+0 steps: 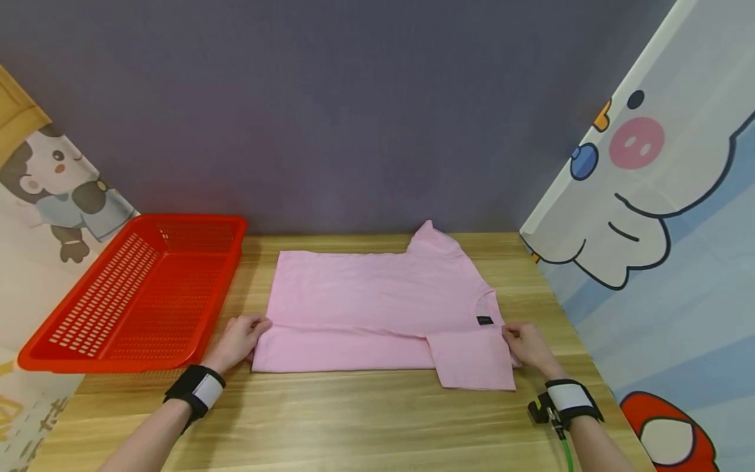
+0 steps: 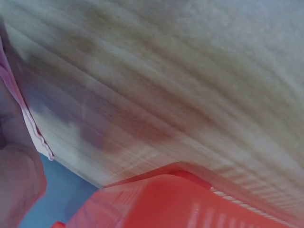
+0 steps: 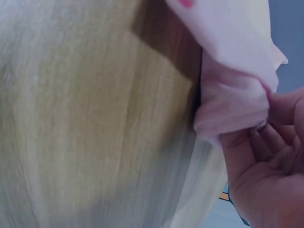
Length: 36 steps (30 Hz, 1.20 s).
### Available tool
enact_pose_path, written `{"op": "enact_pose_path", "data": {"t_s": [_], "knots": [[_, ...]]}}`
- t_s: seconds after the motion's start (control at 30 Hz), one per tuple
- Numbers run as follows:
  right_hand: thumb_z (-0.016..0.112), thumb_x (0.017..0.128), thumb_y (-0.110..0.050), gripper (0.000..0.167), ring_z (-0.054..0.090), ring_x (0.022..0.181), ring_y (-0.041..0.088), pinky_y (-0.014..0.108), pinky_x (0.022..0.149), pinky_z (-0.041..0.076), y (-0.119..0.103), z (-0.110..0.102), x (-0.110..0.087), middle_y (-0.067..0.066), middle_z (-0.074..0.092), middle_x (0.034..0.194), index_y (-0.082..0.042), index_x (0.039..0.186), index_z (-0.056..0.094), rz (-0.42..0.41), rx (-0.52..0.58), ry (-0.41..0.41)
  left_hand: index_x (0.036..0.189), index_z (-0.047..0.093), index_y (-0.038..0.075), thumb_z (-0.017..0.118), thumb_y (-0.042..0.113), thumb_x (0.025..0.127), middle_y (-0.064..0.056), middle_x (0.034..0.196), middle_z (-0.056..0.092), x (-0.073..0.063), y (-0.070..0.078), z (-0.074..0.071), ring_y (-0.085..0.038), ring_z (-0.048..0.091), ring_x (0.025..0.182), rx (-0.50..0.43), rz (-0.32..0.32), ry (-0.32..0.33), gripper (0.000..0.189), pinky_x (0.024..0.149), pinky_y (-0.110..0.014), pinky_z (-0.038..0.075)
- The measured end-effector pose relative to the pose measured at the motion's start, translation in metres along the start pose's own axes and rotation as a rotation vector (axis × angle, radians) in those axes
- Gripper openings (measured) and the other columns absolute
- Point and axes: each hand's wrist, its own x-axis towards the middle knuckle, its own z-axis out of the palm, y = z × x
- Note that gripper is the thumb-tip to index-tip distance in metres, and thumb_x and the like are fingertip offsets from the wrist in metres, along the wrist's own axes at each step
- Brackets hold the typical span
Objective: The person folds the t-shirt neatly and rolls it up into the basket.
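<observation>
A pink T-shirt [image 1: 366, 288] lies sideways on the wooden table, its neckline with a dark label at the right and its hem at the left. The near side is folded over along its length, and one sleeve [image 1: 474, 360] lies on top, pointing toward me. My left hand [image 1: 238, 337] pinches the hem at the fold; only part of that hand shows in the left wrist view. At the opposite end, my right hand [image 1: 531, 344] pinches the shoulder edge beside the neckline. Bunched pink cloth [image 3: 235, 104] sits between thumb and fingers in the right wrist view.
A red plastic basket [image 1: 227, 295] with slotted sides stands at the left, close to my left forearm. Behind the table rises a dark grey panel [image 1: 330, 118]. Cartoon-printed sheets [image 1: 702, 262] hang along both sides. A green cable [image 1: 567, 453] runs from my right wristband.
</observation>
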Motion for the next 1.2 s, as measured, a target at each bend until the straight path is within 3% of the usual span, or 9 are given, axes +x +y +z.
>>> {"op": "enact_pose_path", "data": {"t_s": [0.2,0.37,0.5,0.6,0.73,0.87,0.97,1.07,1.2], "knots": [[0.056,0.096,-0.003,0.024,0.062,0.077,0.023,0.036,0.067,0.052,-0.005,0.004,0.0,0.024,0.072,0.094,0.013,0.108,0.069,0.086,-0.032,0.014,0.107,0.07,-0.004,0.063,0.012,0.098,-0.011,0.08,0.068,0.004,-0.004,0.006,-0.017,0.057,0.063,0.168,0.101,0.117,0.02,0.06,-0.031,0.052],[0.062,0.094,-0.006,0.022,0.063,0.074,0.023,0.032,0.063,0.05,-0.008,0.009,-0.008,0.022,0.072,0.09,0.01,0.106,0.069,0.084,-0.03,0.139,0.103,0.069,-0.003,0.07,0.009,0.093,-0.018,0.097,0.07,0.001,-0.002,0.015,-0.028,0.063,0.083,0.262,0.197,0.246,0.015,0.079,-0.047,0.056],[0.065,0.094,-0.011,0.016,0.052,0.061,0.017,0.025,0.052,0.039,-0.012,0.005,-0.026,0.01,0.061,0.071,0.004,0.089,0.067,0.086,-0.028,0.228,0.105,0.069,-0.003,0.074,0.007,0.088,-0.022,0.104,0.066,-0.004,0.002,0.028,-0.039,0.063,0.098,0.329,0.369,0.369,0.02,0.09,-0.056,0.053],[0.064,0.095,-0.021,0.03,0.044,0.055,0.013,0.024,0.049,0.033,-0.015,-0.001,-0.041,0.001,0.051,0.06,-0.004,0.071,0.062,0.141,-0.054,0.153,0.107,0.07,-0.002,0.075,0.008,0.087,-0.022,0.11,0.068,-0.008,0.006,0.037,-0.044,0.062,0.11,0.438,0.504,0.413,0.023,0.098,-0.059,0.049],[0.061,0.097,-0.041,0.05,0.04,0.05,0.011,0.025,0.049,0.028,-0.018,-0.007,-0.055,-0.005,0.04,0.052,-0.013,0.057,0.049,0.232,-0.089,-0.043,0.124,0.065,-0.002,0.069,0.018,0.093,-0.023,0.132,0.064,-0.012,0.011,0.048,-0.045,0.053,0.131,0.57,0.524,0.315,0.038,0.112,-0.061,0.038],[0.062,0.094,-0.051,0.055,0.04,0.047,0.011,0.024,0.048,0.029,-0.021,-0.005,-0.06,-0.005,0.042,0.05,-0.014,0.057,0.048,0.292,-0.037,-0.187,0.146,0.048,-0.002,0.057,0.033,0.101,-0.023,0.155,0.044,-0.015,0.015,0.056,-0.042,0.034,0.148,0.589,0.409,0.129,0.057,0.122,-0.06,0.022],[0.065,0.095,-0.045,0.049,0.044,0.046,0.01,0.023,0.048,0.034,-0.022,-0.003,-0.06,-0.004,0.049,0.052,-0.012,0.061,0.053,0.299,0.058,-0.253,0.154,0.036,-0.001,0.05,0.04,0.103,-0.021,0.164,0.029,-0.016,0.016,0.058,-0.04,0.022,0.154,0.583,0.321,0.04,0.067,0.125,-0.059,0.013],[0.063,0.098,-0.033,0.04,0.047,0.049,0.009,0.023,0.048,0.038,-0.023,-0.002,-0.058,-0.003,0.053,0.056,-0.008,0.067,0.056,0.282,0.223,-0.304,0.157,0.028,0.0,0.048,0.046,0.102,-0.019,0.167,0.022,-0.015,0.015,0.058,-0.04,0.017,0.156,0.594,0.273,0.002,0.074,0.125,-0.059,0.01],[0.054,0.102,-0.023,0.03,0.058,0.058,0.007,0.023,0.054,0.05,-0.026,-0.006,-0.046,-0.004,0.063,0.065,-0.004,0.081,0.064,0.262,0.565,-0.357,0.158,0.024,0.001,0.045,0.051,0.102,-0.019,0.168,0.018,-0.014,0.013,0.058,-0.039,0.015,0.156,0.613,0.253,-0.024,0.078,0.126,-0.059,0.009]]}}
